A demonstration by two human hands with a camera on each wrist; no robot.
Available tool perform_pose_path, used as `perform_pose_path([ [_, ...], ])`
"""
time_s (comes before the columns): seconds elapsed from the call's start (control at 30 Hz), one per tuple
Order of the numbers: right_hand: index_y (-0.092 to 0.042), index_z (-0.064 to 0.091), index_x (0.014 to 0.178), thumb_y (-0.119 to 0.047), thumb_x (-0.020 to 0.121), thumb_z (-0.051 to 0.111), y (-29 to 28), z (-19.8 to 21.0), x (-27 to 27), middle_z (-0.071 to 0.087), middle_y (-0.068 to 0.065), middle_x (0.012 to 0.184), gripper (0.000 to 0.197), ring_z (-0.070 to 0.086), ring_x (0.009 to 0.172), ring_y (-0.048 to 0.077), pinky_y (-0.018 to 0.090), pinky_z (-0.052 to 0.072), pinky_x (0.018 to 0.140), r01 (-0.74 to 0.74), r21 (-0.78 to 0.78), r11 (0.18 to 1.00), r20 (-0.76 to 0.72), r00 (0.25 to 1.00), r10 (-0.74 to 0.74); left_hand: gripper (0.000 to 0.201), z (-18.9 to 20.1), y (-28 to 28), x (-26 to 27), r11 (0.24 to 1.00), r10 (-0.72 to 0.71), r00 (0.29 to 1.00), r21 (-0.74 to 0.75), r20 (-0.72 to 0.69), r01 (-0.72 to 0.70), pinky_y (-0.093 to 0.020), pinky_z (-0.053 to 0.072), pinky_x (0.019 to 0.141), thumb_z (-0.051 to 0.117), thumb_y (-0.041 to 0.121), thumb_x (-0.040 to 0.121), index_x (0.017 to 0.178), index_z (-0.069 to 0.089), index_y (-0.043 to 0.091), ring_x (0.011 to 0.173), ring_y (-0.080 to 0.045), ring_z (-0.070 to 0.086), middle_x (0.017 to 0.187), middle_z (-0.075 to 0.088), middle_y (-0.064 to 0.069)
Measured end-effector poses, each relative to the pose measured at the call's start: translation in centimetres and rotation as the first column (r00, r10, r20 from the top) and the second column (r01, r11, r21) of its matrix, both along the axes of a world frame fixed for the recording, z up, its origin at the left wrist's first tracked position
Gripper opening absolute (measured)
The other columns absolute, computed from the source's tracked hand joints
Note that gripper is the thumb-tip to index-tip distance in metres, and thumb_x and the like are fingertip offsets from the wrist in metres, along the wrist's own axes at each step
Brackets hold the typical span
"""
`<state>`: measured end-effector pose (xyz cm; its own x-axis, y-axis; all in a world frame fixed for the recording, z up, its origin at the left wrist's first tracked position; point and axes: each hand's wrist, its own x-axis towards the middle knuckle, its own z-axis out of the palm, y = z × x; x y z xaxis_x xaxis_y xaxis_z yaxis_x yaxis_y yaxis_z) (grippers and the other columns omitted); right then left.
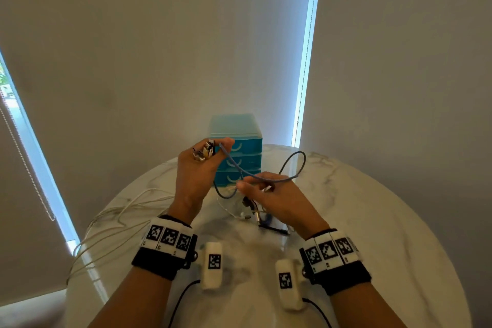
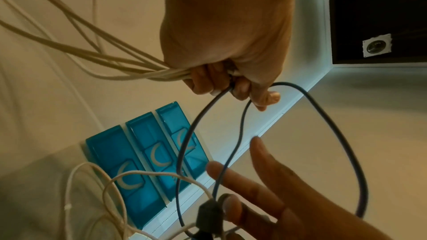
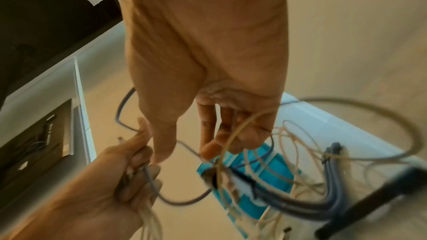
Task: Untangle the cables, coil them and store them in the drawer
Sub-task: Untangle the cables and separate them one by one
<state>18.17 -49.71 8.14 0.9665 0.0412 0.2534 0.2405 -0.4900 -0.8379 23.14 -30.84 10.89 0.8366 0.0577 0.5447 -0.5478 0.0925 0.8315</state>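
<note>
My left hand (image 1: 213, 154) is raised in front of the blue three-drawer unit (image 1: 247, 146). It grips several plug ends, a bundle of white cables (image 2: 80, 48) and one end of a thin blue-grey cable (image 1: 266, 180). That cable arcs down to my right hand (image 1: 250, 186), which pinches it between thumb and fingers, then loops out to the right. In the left wrist view the left hand (image 2: 233, 83) is a fist round the cables, and the blue-grey cable (image 2: 335, 125) hangs as a wide loop. Under the right hand lies a tangle (image 1: 255, 217) of dark and white cables with plugs.
The round marble table (image 1: 372, 221) stands against grey roller blinds. The white cables (image 1: 127, 208) trail off its left edge. All drawers of the unit (image 2: 138, 152) look closed. The blind's bead chain (image 1: 24, 154) hangs at far left.
</note>
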Motion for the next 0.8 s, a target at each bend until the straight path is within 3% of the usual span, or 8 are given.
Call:
perform_pose_path([
  [0.13,-0.027,0.079,0.104,-0.048,0.098,0.073,1.2,-0.6,0.4,0.076,-0.008,0.090,0.023,0.073,0.084,0.008,0.030,0.061,0.080,0.049,-0.027,0.998,0.098,0.994,-0.046,0.027,0.3,0.2,-0.2,0.993,-0.110,0.994,0.039,0.000,0.110,-0.016,0.060,0.079,0.074,0.025,0.099,0.124,0.079,0.013,0.106,-0.005,0.076,0.112,0.082,0.008],
  [0.2,-0.026,0.078,0.101,-0.044,0.102,0.070,0.7,-0.1,0.4,0.078,-0.006,0.087,0.020,0.075,0.081,0.011,0.033,0.064,0.076,0.111,0.150,0.982,0.163,0.977,-0.135,0.041,0.0,0.6,0.3,0.978,-0.164,0.986,0.120,-0.042,0.168,-0.018,0.061,0.083,0.078,0.033,0.097,0.137,0.073,0.028,0.111,-0.001,0.075,0.120,0.079,0.013],
  [0.27,-0.024,0.077,0.103,-0.039,0.105,0.067,0.0,0.8,0.1,0.078,-0.005,0.084,0.018,0.076,0.079,0.009,0.028,0.063,0.071,0.117,0.378,0.919,0.188,0.962,-0.199,0.054,-0.2,0.7,0.6,0.936,-0.182,0.974,0.281,-0.136,0.214,-0.020,0.060,0.093,0.082,0.041,0.093,0.144,0.065,0.039,0.112,0.004,0.072,0.125,0.076,0.018],
  [0.33,-0.019,0.076,0.108,-0.036,0.106,0.065,-0.7,1.2,0.1,0.078,-0.003,0.086,0.020,0.075,0.081,0.009,0.025,0.061,0.072,0.080,0.487,0.870,0.168,0.968,-0.184,0.037,-0.9,0.4,1.0,0.850,-0.200,0.962,0.457,-0.184,0.264,-0.020,0.060,0.093,0.078,0.044,0.095,0.130,0.074,0.035,0.105,0.008,0.071,0.114,0.078,0.022],
  [0.43,-0.021,0.077,0.111,-0.039,0.107,0.063,-1.4,1.1,0.3,0.078,0.000,0.092,0.023,0.076,0.089,0.013,0.028,0.059,0.076,0.088,0.492,0.866,0.094,0.984,-0.154,0.029,-1.5,0.0,1.2,0.798,-0.137,0.980,0.571,-0.143,0.194,-0.030,0.061,0.090,0.070,0.056,0.098,0.107,0.079,0.029,0.097,-0.002,0.074,0.102,0.080,0.014],
  [0.57,-0.025,0.079,0.109,-0.043,0.104,0.066,-2.4,1.3,0.1,0.078,-0.005,0.095,0.023,0.076,0.090,0.009,0.018,0.057,0.069,0.155,0.428,0.890,0.082,0.974,-0.209,0.027,-0.6,0.8,1.1,0.891,-0.089,0.989,0.435,-0.119,0.132,-0.019,0.059,0.088,0.068,0.055,0.099,0.113,0.078,0.035,0.102,0.003,0.073,0.111,0.078,0.017],
  [0.7,-0.022,0.079,0.110,-0.042,0.103,0.068,-1.7,1.5,-0.3,0.078,-0.006,0.099,0.023,0.076,0.087,0.004,0.017,0.059,0.071,0.105,0.382,0.918,0.118,0.980,-0.161,0.033,-1.3,0.3,1.3,0.732,-0.220,0.966,0.632,-0.134,0.255,-0.020,0.059,0.091,0.058,0.059,0.103,0.133,0.067,0.054,0.115,0.003,0.067,0.127,0.067,0.029],
  [0.8,-0.019,0.079,0.106,-0.039,0.101,0.072,-1.5,1.6,-0.1,0.079,-0.005,0.092,0.022,0.076,0.082,0.007,0.018,0.059,0.068,0.141,0.324,0.936,0.154,0.968,-0.199,0.024,-2.2,-0.3,1.8,0.641,-0.215,0.970,0.734,-0.111,0.225,-0.022,0.055,0.095,0.056,0.059,0.104,0.123,0.069,0.053,0.107,0.009,0.067,0.112,0.072,0.031],
])
